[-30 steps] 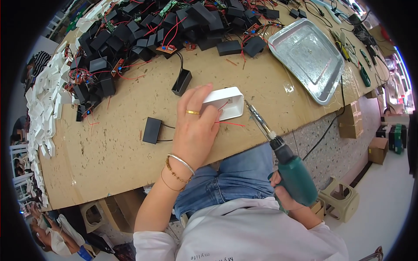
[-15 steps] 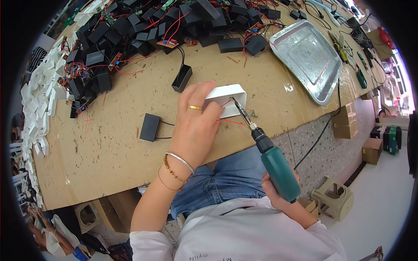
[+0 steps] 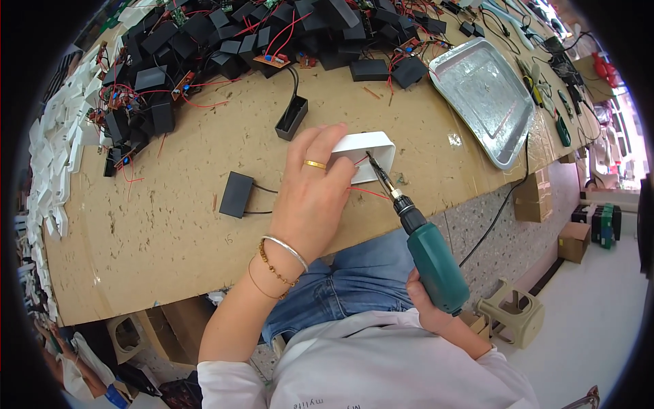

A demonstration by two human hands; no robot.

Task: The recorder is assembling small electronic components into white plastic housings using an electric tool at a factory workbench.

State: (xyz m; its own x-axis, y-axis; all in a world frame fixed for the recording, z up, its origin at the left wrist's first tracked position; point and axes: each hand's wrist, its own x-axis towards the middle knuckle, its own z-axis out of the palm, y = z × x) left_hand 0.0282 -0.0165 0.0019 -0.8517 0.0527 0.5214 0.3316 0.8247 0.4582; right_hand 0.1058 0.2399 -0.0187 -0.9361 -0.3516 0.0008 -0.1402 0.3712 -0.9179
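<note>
My left hand [image 3: 315, 184], with a ring and bracelets, grips a white open-sided plastic housing [image 3: 371, 140] just above the table. Red wires come out by its fingers, one toward the housing's inside. My right hand [image 3: 429, 303] is wrapped round a green handheld power tool [image 3: 438, 266] with a black collar and slim metal shaft. The dark tip reaches into the housing, close to the red wire; whether it touches cannot be made out. A black box [image 3: 236, 194] lies left of my left hand, its two black leads running under that hand. Beyond sits an open black box [image 3: 292, 118].
A heap of black boxes [image 3: 225, 41] with red wires and circuit boards fills the far side. White housings [image 3: 68, 146] pile up at the left. At right lie a metal tray [image 3: 487, 102] and hand tools [image 3: 537, 92]. A black cord [image 3: 494, 228] hangs beside the table edge.
The table scene has shifted slightly in the picture. My left hand still holds the white housing, and the power tool's tip stays inside it.
</note>
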